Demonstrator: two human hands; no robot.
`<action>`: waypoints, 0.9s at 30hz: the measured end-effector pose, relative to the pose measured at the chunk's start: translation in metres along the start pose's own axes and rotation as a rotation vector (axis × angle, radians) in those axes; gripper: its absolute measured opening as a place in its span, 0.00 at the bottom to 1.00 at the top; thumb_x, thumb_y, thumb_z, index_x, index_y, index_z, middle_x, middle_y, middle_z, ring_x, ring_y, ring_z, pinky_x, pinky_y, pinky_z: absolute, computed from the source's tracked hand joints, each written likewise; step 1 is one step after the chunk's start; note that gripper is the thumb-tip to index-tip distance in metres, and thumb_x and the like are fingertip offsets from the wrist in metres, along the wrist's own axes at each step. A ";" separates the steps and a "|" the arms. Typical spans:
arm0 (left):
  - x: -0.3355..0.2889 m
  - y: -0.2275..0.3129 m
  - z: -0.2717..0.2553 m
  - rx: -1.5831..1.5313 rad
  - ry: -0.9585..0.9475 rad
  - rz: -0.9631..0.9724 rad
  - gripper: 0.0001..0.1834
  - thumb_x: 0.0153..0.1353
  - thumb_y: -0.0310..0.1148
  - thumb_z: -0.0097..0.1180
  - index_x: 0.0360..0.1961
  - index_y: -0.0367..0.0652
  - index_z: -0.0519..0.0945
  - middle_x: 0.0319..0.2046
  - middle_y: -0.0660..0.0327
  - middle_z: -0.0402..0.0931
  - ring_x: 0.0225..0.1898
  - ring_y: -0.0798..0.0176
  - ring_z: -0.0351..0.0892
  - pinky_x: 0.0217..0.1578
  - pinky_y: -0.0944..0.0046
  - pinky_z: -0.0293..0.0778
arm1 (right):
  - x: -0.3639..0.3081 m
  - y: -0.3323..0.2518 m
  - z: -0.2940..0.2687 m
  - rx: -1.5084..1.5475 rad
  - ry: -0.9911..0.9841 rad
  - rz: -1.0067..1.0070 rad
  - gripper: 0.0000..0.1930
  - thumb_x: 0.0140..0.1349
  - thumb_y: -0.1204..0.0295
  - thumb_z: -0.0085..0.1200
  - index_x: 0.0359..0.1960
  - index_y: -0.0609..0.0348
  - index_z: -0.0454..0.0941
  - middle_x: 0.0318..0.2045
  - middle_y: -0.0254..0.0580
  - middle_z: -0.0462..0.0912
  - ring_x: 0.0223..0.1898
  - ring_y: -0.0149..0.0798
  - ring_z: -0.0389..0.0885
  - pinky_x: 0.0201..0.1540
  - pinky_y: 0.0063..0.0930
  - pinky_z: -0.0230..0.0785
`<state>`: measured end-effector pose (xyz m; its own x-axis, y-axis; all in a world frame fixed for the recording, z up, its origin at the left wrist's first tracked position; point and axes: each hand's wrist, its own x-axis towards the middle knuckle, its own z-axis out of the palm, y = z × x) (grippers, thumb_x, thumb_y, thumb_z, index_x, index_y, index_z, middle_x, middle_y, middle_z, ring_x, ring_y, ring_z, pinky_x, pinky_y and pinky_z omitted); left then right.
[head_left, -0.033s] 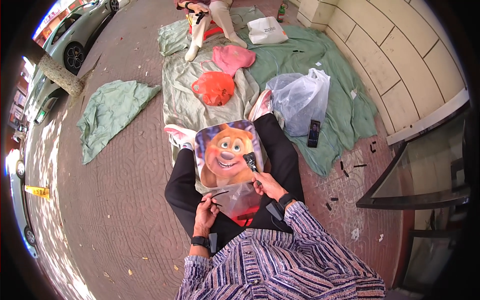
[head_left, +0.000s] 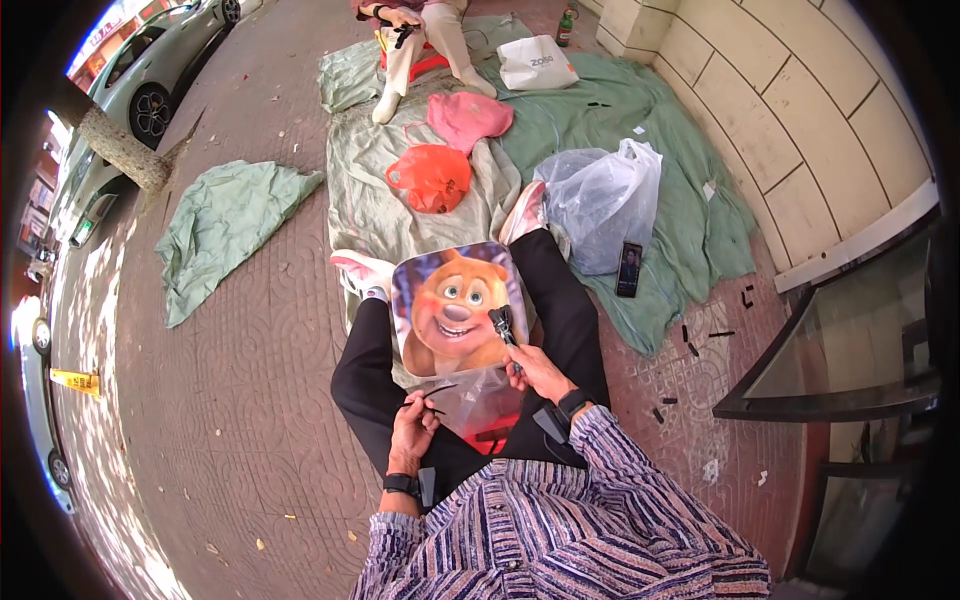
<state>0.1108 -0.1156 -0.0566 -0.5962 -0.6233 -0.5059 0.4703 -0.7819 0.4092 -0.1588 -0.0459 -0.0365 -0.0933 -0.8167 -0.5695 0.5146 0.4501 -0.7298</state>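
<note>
My left hand (head_left: pixel 413 428) pinches a thin black strip (head_left: pixel 438 388) between its fingers, in front of the square stool. A second dark end pokes out beside those fingers. My right hand (head_left: pixel 541 372) is wrapped round a black-headed tool (head_left: pixel 502 322); its exact kind is hard to make out. The tool's head lies over the right part of the square stool top (head_left: pixel 425 345), which carries a cartoon bear picture. Between my knees, a clear plastic bag (head_left: pixel 465 400) sits below the stool top, with something red and black (head_left: pixel 490 436) at its lower end.
A phone (head_left: pixel 628 270) lies beside a clear plastic bag (head_left: pixel 595 205) on green cloth (head_left: pixel 700 255). Beyond the stool are a red bag (head_left: pixel 430 178) and a pink cloth item (head_left: pixel 470 120). Short black pieces (head_left: pixel 722 333) lie at right, near a dark-framed panel (head_left: pixel 850 350). Another person (head_left: pixel 440 40) sits ahead.
</note>
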 end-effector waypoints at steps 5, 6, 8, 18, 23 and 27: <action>0.008 0.002 0.000 0.043 0.011 -0.024 0.07 0.59 0.31 0.49 0.39 0.42 0.71 0.27 0.62 0.73 0.16 0.73 0.60 0.19 0.71 0.60 | 0.009 -0.033 0.030 -0.044 -0.040 -0.225 0.15 0.64 0.60 0.40 0.32 0.60 0.69 0.20 0.34 0.71 0.18 0.28 0.72 0.17 0.16 0.63; 0.008 0.002 0.000 0.058 0.029 -0.024 0.08 0.59 0.30 0.49 0.40 0.42 0.71 0.28 0.62 0.73 0.16 0.73 0.59 0.19 0.72 0.59 | 0.012 -0.037 0.036 -0.028 -0.023 -0.242 0.15 0.64 0.59 0.41 0.31 0.59 0.69 0.17 0.33 0.69 0.16 0.28 0.71 0.16 0.17 0.63; 0.016 0.001 0.001 0.058 -0.003 -0.030 0.10 0.59 0.31 0.49 0.41 0.42 0.71 0.28 0.62 0.73 0.16 0.73 0.59 0.19 0.72 0.59 | 0.029 -0.021 0.019 0.029 -0.038 -0.167 0.14 0.64 0.59 0.41 0.32 0.59 0.69 0.18 0.32 0.70 0.16 0.28 0.71 0.17 0.18 0.63; -0.002 0.028 0.030 -0.194 -0.168 0.033 0.16 0.57 0.33 0.51 0.46 0.39 0.69 0.32 0.60 0.73 0.16 0.74 0.58 0.18 0.73 0.60 | 0.009 -0.027 0.042 0.201 -0.214 -0.081 0.13 0.64 0.60 0.42 0.33 0.57 0.69 0.17 0.30 0.69 0.16 0.26 0.68 0.18 0.18 0.60; -0.004 0.076 0.124 -0.026 -0.549 -0.018 0.13 0.58 0.29 0.49 0.44 0.35 0.71 0.32 0.57 0.74 0.10 0.78 0.53 0.12 0.78 0.51 | 0.021 -0.045 0.041 0.190 -0.240 -0.117 0.13 0.63 0.61 0.44 0.40 0.57 0.71 0.19 0.30 0.70 0.18 0.26 0.68 0.22 0.19 0.63; 0.012 0.055 0.136 0.428 -0.281 -0.154 0.11 0.57 0.22 0.43 0.42 0.35 0.71 0.33 0.55 0.75 0.09 0.79 0.51 0.09 0.80 0.48 | 0.033 0.002 0.011 -0.022 0.080 0.011 0.13 0.63 0.59 0.43 0.33 0.56 0.71 0.18 0.28 0.68 0.16 0.25 0.65 0.18 0.19 0.58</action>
<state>0.0414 -0.1654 0.0635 -0.8163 -0.4301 -0.3855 0.0911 -0.7549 0.6495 -0.1516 -0.0753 -0.0527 -0.1554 -0.7805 -0.6056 0.4976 0.4677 -0.7305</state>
